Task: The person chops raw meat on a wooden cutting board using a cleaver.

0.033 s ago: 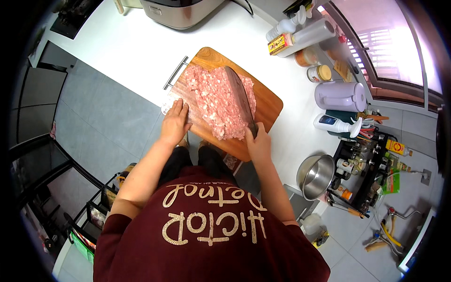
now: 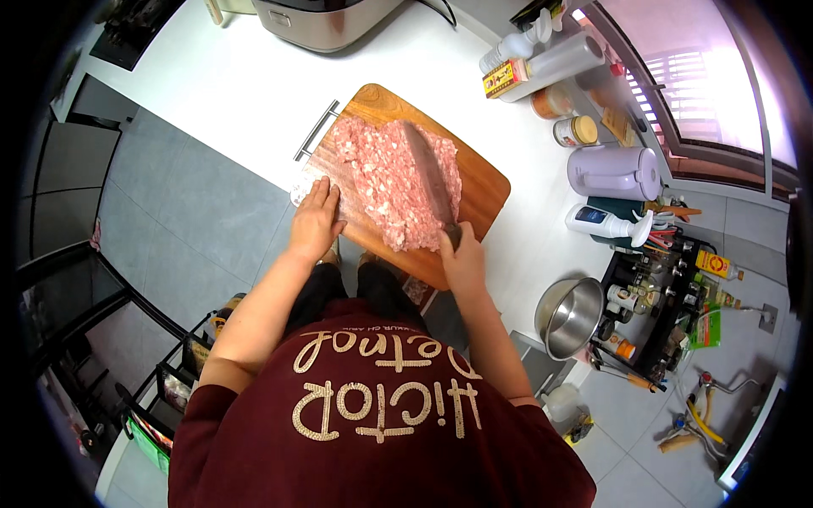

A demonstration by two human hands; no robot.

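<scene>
A wooden cutting board [image 2: 487,173] lies slantwise on the counter, spread with a thick layer of pink minced meat [image 2: 377,173]. My right hand [image 2: 464,261] is closed round the dark handle of a kitchen knife [image 2: 431,173]. Its long blade, slightly smeared by motion, runs away from me across the right part of the meat. Whether the edge reaches the wood is hidden. My left hand [image 2: 316,222] lies flat on the board's left edge, fingers stretched out and holding nothing, just beside the meat.
A metal bar handle [image 2: 317,131] sticks out past the board's left side. A steel bowl [image 2: 569,319] stands to the right, by a black rack of bottles [image 2: 648,305]. A lilac jug [image 2: 613,173] and spray bottle [image 2: 605,223] line the wall. A rice cooker [image 2: 322,21] is at the back.
The knife blade and my right hand have shifted slightly to the left over the meat. My left hand stays in place.
</scene>
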